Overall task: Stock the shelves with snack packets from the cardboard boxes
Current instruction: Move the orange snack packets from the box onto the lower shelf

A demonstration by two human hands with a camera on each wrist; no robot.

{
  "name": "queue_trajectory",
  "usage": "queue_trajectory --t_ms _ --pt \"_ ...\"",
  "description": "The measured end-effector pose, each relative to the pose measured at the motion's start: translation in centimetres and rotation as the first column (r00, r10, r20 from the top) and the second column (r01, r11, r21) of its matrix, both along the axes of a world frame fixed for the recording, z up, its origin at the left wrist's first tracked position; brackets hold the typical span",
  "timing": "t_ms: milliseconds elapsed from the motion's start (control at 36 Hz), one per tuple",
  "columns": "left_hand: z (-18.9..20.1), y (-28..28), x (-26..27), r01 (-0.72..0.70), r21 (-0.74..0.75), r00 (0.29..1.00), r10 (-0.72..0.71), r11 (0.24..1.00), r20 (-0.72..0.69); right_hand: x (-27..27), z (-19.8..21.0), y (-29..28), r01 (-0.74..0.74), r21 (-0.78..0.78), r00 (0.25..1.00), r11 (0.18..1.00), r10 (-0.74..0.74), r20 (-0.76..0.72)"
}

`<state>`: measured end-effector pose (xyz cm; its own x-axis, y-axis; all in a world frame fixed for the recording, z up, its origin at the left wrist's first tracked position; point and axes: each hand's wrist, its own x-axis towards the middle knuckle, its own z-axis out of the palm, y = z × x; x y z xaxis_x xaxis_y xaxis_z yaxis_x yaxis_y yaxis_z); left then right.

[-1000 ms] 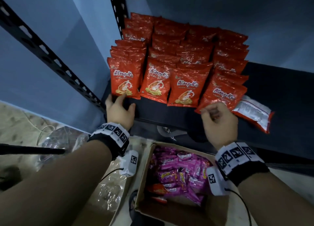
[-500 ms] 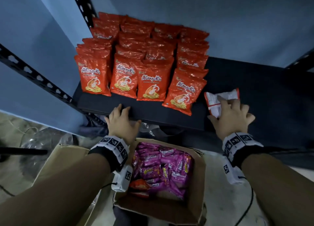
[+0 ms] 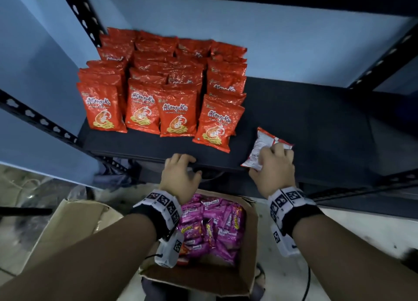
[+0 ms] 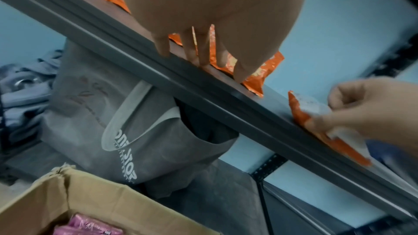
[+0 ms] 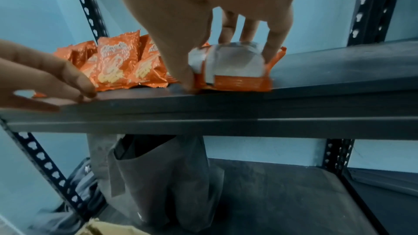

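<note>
Rows of orange-red prawn cracker packets [image 3: 178, 111] stand on the left half of the dark shelf [image 3: 305, 120]. One more packet [image 3: 262, 147] lies back side up, white and red, at the shelf's front edge. My right hand [image 3: 274, 165] grips it, thumb at its near corner and fingers over its top [image 5: 228, 60]. My left hand [image 3: 181, 172] rests with straight fingers on the shelf's front lip [image 4: 203, 63] and holds nothing. Below my wrists an open cardboard box [image 3: 250, 251] holds several pink snack packets [image 3: 214, 226].
A second, flattened cardboard box [image 3: 67, 224] lies left on the floor. A grey fabric bag [image 5: 153, 176] stands on the lower shelf. Black perforated uprights [image 3: 81, 9] frame the rack; the blue wall is behind. The shelf's right half is bare.
My right hand has gone from the front packet of the right row to the loose packet on the right and gripped it. My left hand has slid right along the shelf's lip.
</note>
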<state>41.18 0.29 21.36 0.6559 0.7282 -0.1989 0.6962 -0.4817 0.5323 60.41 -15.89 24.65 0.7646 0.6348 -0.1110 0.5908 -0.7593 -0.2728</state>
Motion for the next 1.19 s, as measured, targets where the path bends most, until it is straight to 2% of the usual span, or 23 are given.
queue_trajectory --t_ms 139,250,417,500,611,722,806,917,972,1056,1111,1194 --pt "0.2 -0.8 0.2 0.113 -0.019 0.991 -0.111 0.993 0.072 -0.2 0.4 -1.2 -0.043 0.096 0.996 0.995 0.049 -0.068" --pt "0.8 -0.8 0.0 0.141 -0.068 0.98 -0.129 0.988 0.151 -0.9 0.8 -2.2 -0.072 0.285 0.991 0.956 0.101 -0.088" --pt "2.2 -1.1 -0.2 0.219 -0.256 0.964 -0.169 0.941 0.206 -3.8 2.7 -2.1 0.026 0.549 0.953 0.836 0.146 -0.267" --pt "2.5 -1.1 -0.5 0.234 -0.33 0.968 -0.185 0.914 0.172 -5.4 2.9 -1.9 0.095 0.586 0.909 0.805 0.17 -0.381" --pt "2.3 -0.9 -1.3 0.164 -0.451 0.978 -0.086 0.877 0.189 -7.4 1.7 -1.4 0.335 0.504 0.798 0.796 0.045 -0.601" --pt "2.2 -0.6 -2.7 0.026 -0.611 0.952 0.166 0.792 0.256 -9.1 1.1 0.2 0.525 0.42 0.691 0.741 -0.082 -0.718" --pt "2.4 -0.1 -3.6 -0.071 -0.643 0.918 0.301 0.763 0.256 -10.6 1.5 1.5 0.526 0.417 0.679 0.742 -0.071 -0.731" --pt "2.9 0.6 -5.2 -0.132 -0.678 0.86 0.423 0.723 0.284 -11.9 1.3 3.3 0.482 0.427 0.717 0.765 -0.065 -0.694" --pt "3.0 1.0 -6.0 -0.143 -0.72 0.816 0.492 0.679 0.302 -12.0 1.0 4.1 0.495 0.401 0.698 0.771 -0.077 -0.712" --pt "3.1 1.8 -7.0 -0.152 -0.807 0.744 0.604 0.57 0.286 -12.6 0.6 5.1 0.466 0.349 0.671 0.813 -0.067 -0.739" --pt "3.0 2.2 -7.5 -0.138 -0.826 0.741 0.61 0.547 0.281 -13.2 0.4 5.7 0.431 0.341 0.681 0.835 -0.053 -0.731" --pt "3.1 3.0 -8.1 -0.115 -0.82 0.742 0.598 0.561 0.305 -14.1 0.2 6.4 0.402 0.341 0.693 0.85 -0.039 -0.72"
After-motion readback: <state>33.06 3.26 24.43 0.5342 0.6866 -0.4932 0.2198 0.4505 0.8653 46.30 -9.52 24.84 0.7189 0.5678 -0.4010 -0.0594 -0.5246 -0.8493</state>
